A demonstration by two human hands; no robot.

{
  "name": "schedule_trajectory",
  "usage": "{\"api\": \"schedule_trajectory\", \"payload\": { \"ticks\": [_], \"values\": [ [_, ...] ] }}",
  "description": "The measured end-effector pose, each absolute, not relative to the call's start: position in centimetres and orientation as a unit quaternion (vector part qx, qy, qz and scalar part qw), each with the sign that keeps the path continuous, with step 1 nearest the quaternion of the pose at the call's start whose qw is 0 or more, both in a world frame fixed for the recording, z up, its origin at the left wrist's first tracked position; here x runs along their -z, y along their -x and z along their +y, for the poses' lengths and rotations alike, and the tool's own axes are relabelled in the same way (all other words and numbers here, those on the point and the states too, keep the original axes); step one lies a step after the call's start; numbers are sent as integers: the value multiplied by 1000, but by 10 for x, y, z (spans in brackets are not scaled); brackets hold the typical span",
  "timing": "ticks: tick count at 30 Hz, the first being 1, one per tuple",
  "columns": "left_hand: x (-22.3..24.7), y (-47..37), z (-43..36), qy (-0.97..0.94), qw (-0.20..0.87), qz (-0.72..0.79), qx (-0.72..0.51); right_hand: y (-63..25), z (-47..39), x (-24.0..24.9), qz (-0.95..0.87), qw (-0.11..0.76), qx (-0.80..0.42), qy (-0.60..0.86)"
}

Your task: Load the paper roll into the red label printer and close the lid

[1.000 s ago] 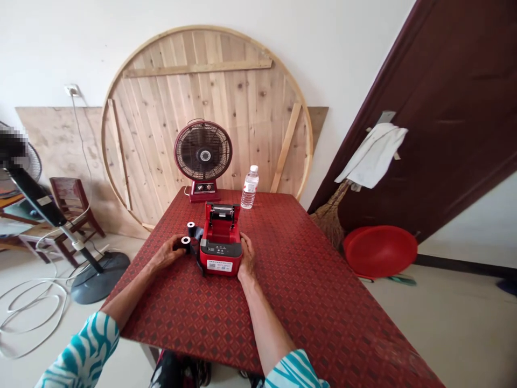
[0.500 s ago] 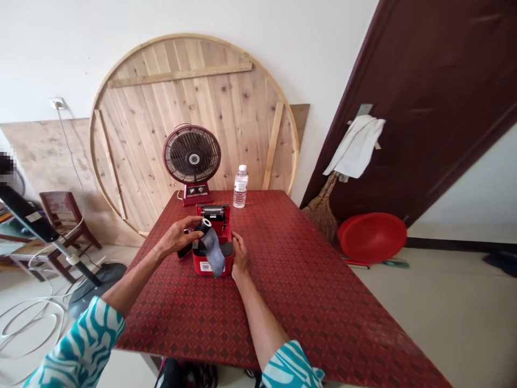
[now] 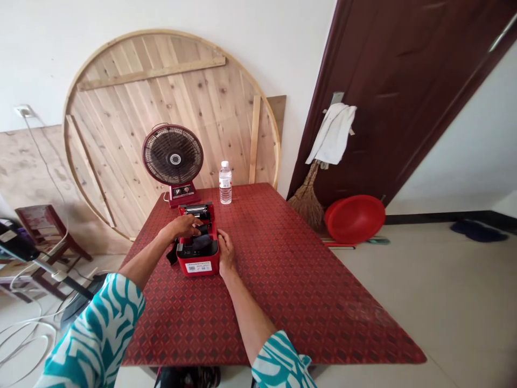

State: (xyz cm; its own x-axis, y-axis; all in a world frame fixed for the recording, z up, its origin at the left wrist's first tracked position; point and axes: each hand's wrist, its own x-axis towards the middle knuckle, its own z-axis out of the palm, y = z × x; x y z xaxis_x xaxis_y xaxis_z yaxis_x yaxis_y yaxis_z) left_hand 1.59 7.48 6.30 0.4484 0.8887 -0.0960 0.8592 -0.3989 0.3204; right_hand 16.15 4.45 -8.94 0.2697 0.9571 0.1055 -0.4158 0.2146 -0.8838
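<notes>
Two hands work at a red printer (image 3: 197, 264) left of the frame's centre, its lid open. The left hand (image 3: 183, 226) grips a dark roll (image 3: 202, 231) inside it; the right hand (image 3: 226, 252) holds the printer's side. A bottle (image 3: 225, 184) stands beyond, upper centre.

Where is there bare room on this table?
Bare tabletop: right of the right hand and bottle, and before the open red device. Crowded: inside it, where the left hand holds a black roll, and behind, by the fan.
</notes>
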Motion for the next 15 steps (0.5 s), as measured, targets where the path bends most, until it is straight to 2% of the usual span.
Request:
{"api": "schedule_trajectory", "payload": {
  "ticks": [5,12,15],
  "values": [
    [-56,-12,64,-835,100,538,-50,-162,47,93,-361,701,-480,385],
    [-46,-26,72,-852,76,514,58,-162,46,94,-358,694,-491,387],
    [-45,-21,71,-845,93,525,23,-163,45,94,-359,691,-495,385]
  ]
}}
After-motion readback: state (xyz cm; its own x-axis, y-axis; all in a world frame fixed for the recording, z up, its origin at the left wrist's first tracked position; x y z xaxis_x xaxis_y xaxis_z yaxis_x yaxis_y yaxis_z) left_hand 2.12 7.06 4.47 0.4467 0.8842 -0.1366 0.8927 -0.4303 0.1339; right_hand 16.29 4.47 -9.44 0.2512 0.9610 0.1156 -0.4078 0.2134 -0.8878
